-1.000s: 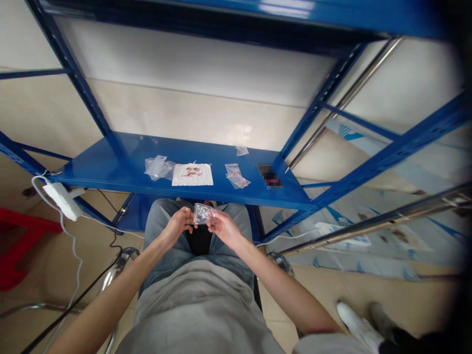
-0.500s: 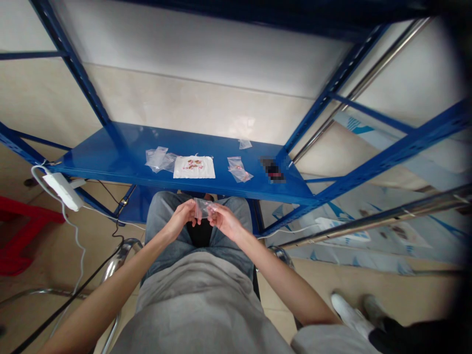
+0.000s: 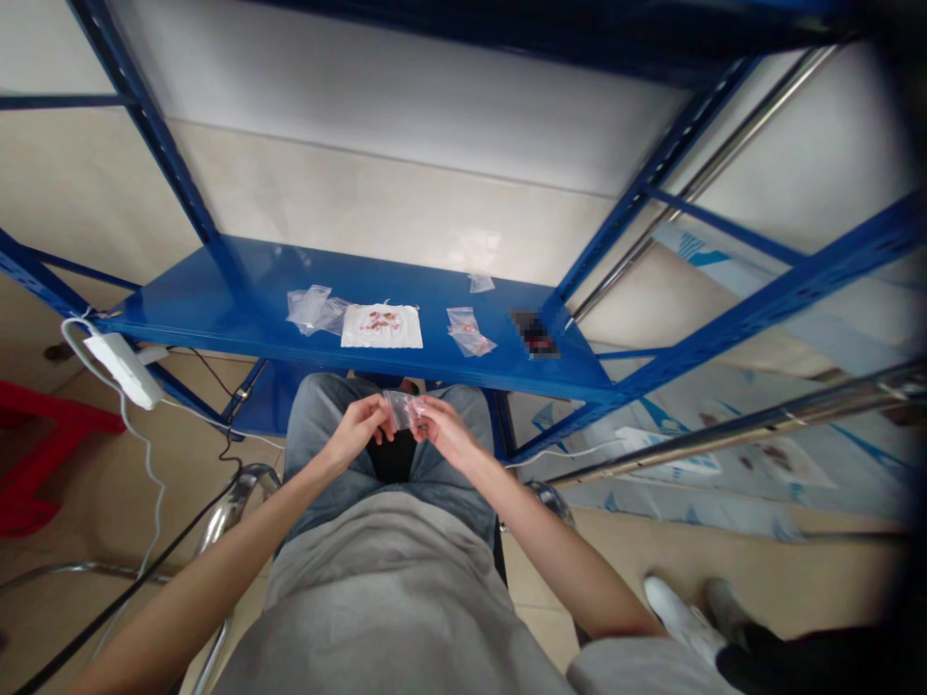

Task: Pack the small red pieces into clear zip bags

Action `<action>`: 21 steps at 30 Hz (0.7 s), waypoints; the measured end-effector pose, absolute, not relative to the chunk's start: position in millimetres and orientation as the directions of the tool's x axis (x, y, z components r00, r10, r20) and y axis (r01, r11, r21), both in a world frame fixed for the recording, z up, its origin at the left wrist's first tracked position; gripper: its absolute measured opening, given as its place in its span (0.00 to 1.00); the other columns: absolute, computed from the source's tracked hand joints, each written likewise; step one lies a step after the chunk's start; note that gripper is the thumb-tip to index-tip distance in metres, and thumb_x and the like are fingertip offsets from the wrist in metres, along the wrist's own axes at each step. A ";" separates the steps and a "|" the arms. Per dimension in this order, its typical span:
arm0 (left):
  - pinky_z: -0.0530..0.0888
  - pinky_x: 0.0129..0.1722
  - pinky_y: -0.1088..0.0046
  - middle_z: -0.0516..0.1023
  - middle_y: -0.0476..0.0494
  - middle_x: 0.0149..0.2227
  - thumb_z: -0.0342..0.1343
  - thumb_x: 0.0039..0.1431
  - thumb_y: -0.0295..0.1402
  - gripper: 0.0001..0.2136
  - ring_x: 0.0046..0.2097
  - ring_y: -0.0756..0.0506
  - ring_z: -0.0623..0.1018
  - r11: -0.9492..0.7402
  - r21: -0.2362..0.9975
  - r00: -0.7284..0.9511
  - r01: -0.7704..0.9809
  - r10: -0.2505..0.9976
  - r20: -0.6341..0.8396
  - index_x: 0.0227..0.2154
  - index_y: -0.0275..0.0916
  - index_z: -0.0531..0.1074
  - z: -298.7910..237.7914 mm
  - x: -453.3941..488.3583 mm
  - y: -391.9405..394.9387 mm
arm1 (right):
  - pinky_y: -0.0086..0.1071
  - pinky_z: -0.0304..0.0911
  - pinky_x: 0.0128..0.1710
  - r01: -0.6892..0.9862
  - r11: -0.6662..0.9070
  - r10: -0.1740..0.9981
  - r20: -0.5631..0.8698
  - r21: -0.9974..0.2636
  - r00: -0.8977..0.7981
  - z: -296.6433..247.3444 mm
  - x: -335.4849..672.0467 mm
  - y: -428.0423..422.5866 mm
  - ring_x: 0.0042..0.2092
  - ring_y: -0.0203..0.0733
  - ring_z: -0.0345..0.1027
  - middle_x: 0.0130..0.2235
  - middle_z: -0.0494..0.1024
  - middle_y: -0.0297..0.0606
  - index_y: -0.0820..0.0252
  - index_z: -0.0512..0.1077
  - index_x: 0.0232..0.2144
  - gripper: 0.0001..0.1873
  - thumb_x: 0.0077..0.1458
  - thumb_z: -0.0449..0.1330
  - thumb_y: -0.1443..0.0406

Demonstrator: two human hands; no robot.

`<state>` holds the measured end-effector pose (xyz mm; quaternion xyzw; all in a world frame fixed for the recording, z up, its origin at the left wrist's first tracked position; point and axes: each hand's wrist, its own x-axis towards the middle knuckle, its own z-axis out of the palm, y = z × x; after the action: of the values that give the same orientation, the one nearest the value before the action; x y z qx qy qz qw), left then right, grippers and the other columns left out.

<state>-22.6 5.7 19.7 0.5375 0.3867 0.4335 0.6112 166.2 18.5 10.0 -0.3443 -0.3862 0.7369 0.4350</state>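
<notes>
A small clear plastic zip bag (image 3: 401, 410) is held above my lap, pinched between both hands. My left hand (image 3: 354, 430) grips its left side, and my right hand (image 3: 445, 431) holds its right edge. Whatever the bag contains is too small to tell. Beyond my hands, a blue steel shelf (image 3: 217, 328) carries loose clear bags (image 3: 310, 309), a white sheet with red marks (image 3: 381, 326), a bag with pinkish contents (image 3: 467, 331), a small bag (image 3: 481, 283) and a blurred dark object (image 3: 534, 334).
A white power strip (image 3: 123, 375) hangs at the shelf's left corner with cables trailing down. A red stool (image 3: 36, 434) stands at the left. Chrome chair tubing (image 3: 236, 502) lies beside my left arm. White shoes (image 3: 681, 618) show at lower right.
The bag has narrowed and now sits pinched between my fingertips, with my hands closer together. The whole view has shifted slightly, so the shelf sits a little higher.
</notes>
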 end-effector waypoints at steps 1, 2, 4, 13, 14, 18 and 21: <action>0.67 0.23 0.78 0.75 0.45 0.27 0.54 0.61 0.46 0.16 0.25 0.50 0.75 0.036 0.992 0.336 -0.119 0.942 0.006 0.29 0.36 0.68 19.3 -22.7 6.7 | 0.26 0.61 0.21 -0.367 -0.325 0.907 -0.178 -0.871 -0.380 9.7 166.4 19.6 0.23 0.33 0.66 0.25 0.74 0.32 0.61 0.73 0.32 0.12 0.50 0.66 0.58; 0.67 0.23 0.77 0.75 0.45 0.27 0.54 0.61 0.46 0.16 0.25 0.50 0.75 0.026 0.992 0.344 -0.127 0.939 0.020 0.29 0.35 0.68 19.3 -22.8 7.5 | 0.26 0.61 0.21 -0.358 -0.325 0.910 -0.186 -0.875 -0.370 9.3 166.5 20.7 0.23 0.33 0.66 0.25 0.74 0.32 0.61 0.73 0.31 0.12 0.50 0.66 0.57; 0.67 0.24 0.77 0.75 0.45 0.27 0.54 0.61 0.46 0.17 0.26 0.51 0.75 0.011 0.989 0.344 -0.146 0.938 0.041 0.29 0.35 0.68 20.2 -22.9 8.5 | 0.26 0.59 0.21 -0.340 -0.305 0.928 -0.198 -0.890 -0.314 8.3 166.9 23.0 0.23 0.33 0.65 0.24 0.73 0.31 0.60 0.73 0.31 0.12 0.49 0.65 0.57; 0.66 0.24 0.77 0.74 0.46 0.27 0.54 0.62 0.45 0.16 0.25 0.51 0.74 -0.028 0.986 0.317 -0.165 0.945 0.080 0.30 0.35 0.68 24.0 -23.5 3.5 | 0.31 0.63 0.34 0.182 0.086 0.969 0.125 -0.980 0.216 17.1 170.1 14.5 0.38 0.41 0.68 0.37 0.74 0.38 0.58 0.70 0.37 0.09 0.54 0.54 0.62; 0.66 0.24 0.77 0.74 0.46 0.27 0.54 0.62 0.45 0.16 0.25 0.52 0.74 -0.033 0.987 0.323 -0.157 0.943 0.083 0.30 0.35 0.68 23.5 -23.2 3.4 | 0.32 0.62 0.36 0.249 0.146 0.947 0.208 -0.957 0.245 20.0 168.5 11.0 0.39 0.41 0.67 0.39 0.73 0.39 0.58 0.69 0.38 0.09 0.55 0.54 0.63; 0.65 0.23 0.78 0.75 0.46 0.27 0.52 0.63 0.46 0.17 0.25 0.52 0.73 -0.051 0.994 0.363 -0.099 0.928 0.084 0.29 0.35 0.68 19.1 -20.5 5.2 | 0.32 0.62 0.38 0.282 0.293 0.946 0.320 -0.913 0.055 26.6 157.0 -1.3 0.40 0.40 0.67 0.40 0.73 0.39 0.57 0.68 0.39 0.08 0.59 0.53 0.62; 0.65 0.22 0.78 0.74 0.47 0.26 0.52 0.63 0.46 0.17 0.25 0.52 0.73 -0.047 0.996 0.390 -0.077 0.918 0.074 0.30 0.35 0.68 15.0 -17.4 5.7 | 0.31 0.64 0.35 0.178 0.258 0.962 0.236 -0.950 -0.138 22.1 148.7 -5.0 0.37 0.39 0.69 0.38 0.74 0.38 0.57 0.69 0.39 0.09 0.59 0.55 0.59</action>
<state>-17.4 5.7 15.0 0.5884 0.3572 0.4213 0.5905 148.7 -5.0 22.1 -0.4500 -0.6332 0.4103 0.4777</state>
